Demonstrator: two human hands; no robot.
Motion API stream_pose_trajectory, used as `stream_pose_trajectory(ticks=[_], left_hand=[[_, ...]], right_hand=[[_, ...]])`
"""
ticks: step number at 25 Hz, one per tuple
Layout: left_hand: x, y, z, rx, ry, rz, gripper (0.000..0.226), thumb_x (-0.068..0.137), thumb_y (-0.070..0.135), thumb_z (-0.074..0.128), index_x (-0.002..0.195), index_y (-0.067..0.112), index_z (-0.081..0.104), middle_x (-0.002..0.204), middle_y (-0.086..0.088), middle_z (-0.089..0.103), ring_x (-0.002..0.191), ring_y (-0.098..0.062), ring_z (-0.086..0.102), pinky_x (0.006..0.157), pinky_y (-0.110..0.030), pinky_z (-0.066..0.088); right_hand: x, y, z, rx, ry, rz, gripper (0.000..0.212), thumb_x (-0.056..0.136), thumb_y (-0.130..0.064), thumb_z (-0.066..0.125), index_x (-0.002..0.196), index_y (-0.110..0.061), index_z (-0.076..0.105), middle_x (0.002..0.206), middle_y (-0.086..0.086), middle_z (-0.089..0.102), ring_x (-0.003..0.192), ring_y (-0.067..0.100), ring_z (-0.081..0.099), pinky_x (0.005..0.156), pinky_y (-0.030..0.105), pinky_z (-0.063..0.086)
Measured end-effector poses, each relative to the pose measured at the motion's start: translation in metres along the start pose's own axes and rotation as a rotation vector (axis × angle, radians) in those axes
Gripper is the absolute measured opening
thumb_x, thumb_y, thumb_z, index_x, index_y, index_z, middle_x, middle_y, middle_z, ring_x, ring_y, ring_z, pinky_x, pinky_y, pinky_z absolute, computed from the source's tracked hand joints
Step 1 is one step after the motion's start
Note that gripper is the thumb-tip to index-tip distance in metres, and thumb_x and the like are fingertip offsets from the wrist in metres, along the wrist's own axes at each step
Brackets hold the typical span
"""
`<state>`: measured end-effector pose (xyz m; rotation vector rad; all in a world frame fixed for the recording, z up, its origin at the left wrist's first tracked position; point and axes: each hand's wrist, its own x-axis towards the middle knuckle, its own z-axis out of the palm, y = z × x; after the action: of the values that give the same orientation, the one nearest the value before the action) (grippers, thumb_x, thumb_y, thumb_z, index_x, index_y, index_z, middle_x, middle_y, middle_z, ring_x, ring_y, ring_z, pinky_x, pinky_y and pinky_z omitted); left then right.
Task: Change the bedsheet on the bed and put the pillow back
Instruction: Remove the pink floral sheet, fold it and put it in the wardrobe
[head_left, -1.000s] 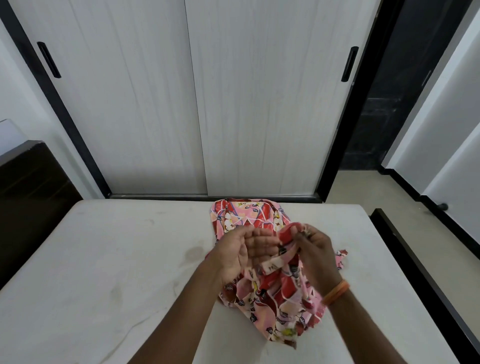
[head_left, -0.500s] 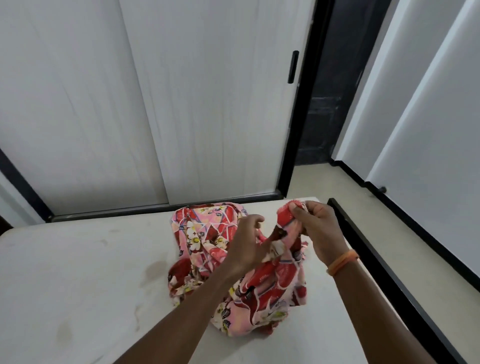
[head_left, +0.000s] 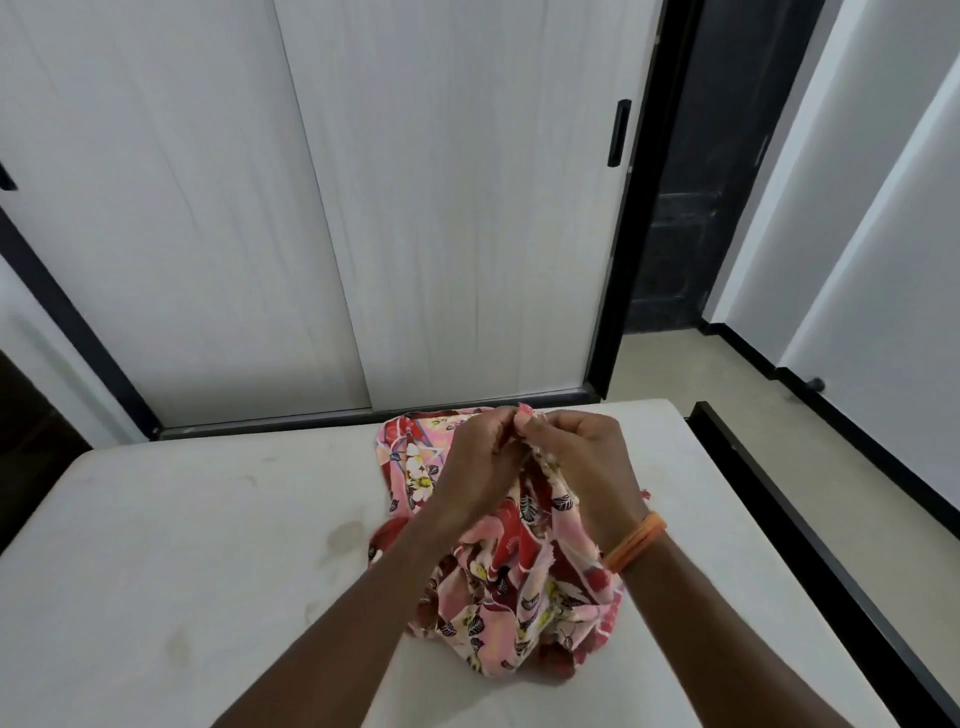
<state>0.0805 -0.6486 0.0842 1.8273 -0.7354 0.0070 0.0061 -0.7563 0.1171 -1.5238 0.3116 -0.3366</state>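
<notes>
A bunched pink and red floral bedsheet (head_left: 514, 587) lies on the bare white mattress (head_left: 182, 545), toward its far right part. My left hand (head_left: 478, 467) and my right hand (head_left: 582, 457) are raised side by side over the bundle. Both pinch the same bit of the sheet's edge between their fingertips, lifting it above the pile. An orange band circles my right wrist. No pillow is in view.
White sliding wardrobe doors (head_left: 415, 208) with a black frame stand just beyond the mattress. The black bed frame (head_left: 810, 545) runs along the right side, with tan floor (head_left: 883, 545) past it. A dark headboard (head_left: 31, 447) shows at the left edge.
My hands have come together at one spot on the sheet's edge and lifted it higher. The view has swung left again after panning right.
</notes>
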Motion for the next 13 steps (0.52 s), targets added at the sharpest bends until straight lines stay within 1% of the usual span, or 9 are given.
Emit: stream_pose_trajectory(ticks=[2, 3, 5, 6, 8, 10, 11, 12, 13], left_hand=[[0.004, 0.007, -0.025, -0.095, -0.169, -0.071, 0.023, 0.096, 0.004, 0.058, 0.099, 0.02, 0.073, 0.091, 0.0, 0.075, 0.089, -0.015, 0.071, 0.08, -0.033, 0.058], [0.005, 0.007, -0.039, -0.146, -0.242, -0.122, 0.024, 0.097, 0.006, 0.057, 0.103, 0.023, 0.073, 0.095, -0.003, 0.076, 0.095, -0.023, 0.071, 0.085, -0.039, 0.057], [0.007, 0.007, -0.065, -0.183, -0.334, -0.194, 0.021, 0.099, 0.011, 0.055, 0.104, 0.02, 0.074, 0.097, -0.005, 0.075, 0.096, -0.029, 0.07, 0.085, -0.041, 0.057], [0.006, 0.007, -0.077, -0.192, -0.365, -0.213, 0.019, 0.1, 0.011, 0.054, 0.102, 0.015, 0.072, 0.095, -0.004, 0.074, 0.094, -0.025, 0.07, 0.083, -0.035, 0.056], [0.005, 0.005, -0.097, -0.226, -0.373, -0.252, 0.018, 0.1, 0.005, 0.051, 0.098, 0.007, 0.069, 0.091, -0.007, 0.071, 0.091, -0.021, 0.068, 0.082, -0.03, 0.053], [0.004, 0.002, -0.113, -0.277, -0.319, -0.3, 0.021, 0.099, 0.0, 0.05, 0.093, 0.008, 0.068, 0.09, -0.01, 0.07, 0.089, -0.022, 0.067, 0.082, -0.031, 0.053], [0.003, 0.001, -0.12, -0.295, -0.281, -0.319, 0.025, 0.098, -0.003, 0.048, 0.09, 0.009, 0.068, 0.088, -0.01, 0.07, 0.086, -0.022, 0.068, 0.08, -0.031, 0.054], [0.001, 0.0, -0.128, -0.321, -0.247, -0.339, 0.03, 0.097, -0.006, 0.047, 0.087, 0.01, 0.07, 0.086, -0.009, 0.071, 0.083, -0.021, 0.069, 0.076, -0.029, 0.055], [-0.001, -0.001, -0.134, -0.315, -0.222, -0.351, 0.035, 0.096, -0.008, 0.047, 0.084, 0.013, 0.071, 0.085, -0.009, 0.072, 0.081, -0.021, 0.07, 0.073, -0.029, 0.056]], right_hand=[[0.012, -0.006, -0.012, 0.042, -0.075, -0.011, 0.035, 0.092, -0.032, 0.065, 0.087, 0.001, 0.074, 0.085, 0.02, 0.073, 0.08, 0.027, 0.071, 0.08, 0.041, 0.057], [0.021, -0.004, -0.018, 0.093, -0.081, -0.018, 0.034, 0.094, -0.028, 0.062, 0.087, 0.004, 0.072, 0.085, 0.018, 0.073, 0.08, 0.027, 0.07, 0.078, 0.039, 0.056], [0.043, 0.013, -0.028, 0.079, -0.084, -0.063, 0.017, 0.087, -0.017, 0.064, 0.089, -0.001, 0.07, 0.09, 0.012, 0.071, 0.084, 0.024, 0.065, 0.076, 0.036, 0.052], [0.052, 0.024, -0.03, -0.022, -0.189, -0.065, 0.018, 0.08, -0.015, 0.064, 0.096, -0.008, 0.07, 0.098, 0.008, 0.07, 0.091, 0.022, 0.063, 0.077, 0.033, 0.052], [0.068, 0.048, -0.027, -0.316, -0.639, 0.036, 0.035, 0.075, -0.013, 0.064, 0.109, -0.018, 0.067, 0.112, 0.005, 0.065, 0.104, 0.019, 0.061, 0.084, 0.032, 0.054], [0.072, 0.07, -0.016, -0.599, -0.939, 0.088, 0.017, 0.081, -0.007, 0.067, 0.096, -0.015, 0.069, 0.097, 0.002, 0.069, 0.091, 0.013, 0.064, 0.084, 0.033, 0.054], [0.073, 0.082, -0.01, -0.733, -0.96, 0.042, 0.013, 0.084, -0.006, 0.068, 0.091, -0.017, 0.07, 0.089, -0.002, 0.069, 0.081, 0.009, 0.062, 0.079, 0.028, 0.053], [0.077, 0.094, -0.004, -0.84, -0.911, -0.056, 0.013, 0.087, -0.007, 0.066, 0.093, -0.018, 0.071, 0.087, -0.003, 0.069, 0.077, 0.008, 0.06, 0.075, 0.024, 0.05], [0.081, 0.105, 0.0, -0.936, -0.782, -0.158, 0.015, 0.089, -0.008, 0.064, 0.098, -0.017, 0.073, 0.091, -0.001, 0.07, 0.079, 0.01, 0.06, 0.075, 0.025, 0.048]])
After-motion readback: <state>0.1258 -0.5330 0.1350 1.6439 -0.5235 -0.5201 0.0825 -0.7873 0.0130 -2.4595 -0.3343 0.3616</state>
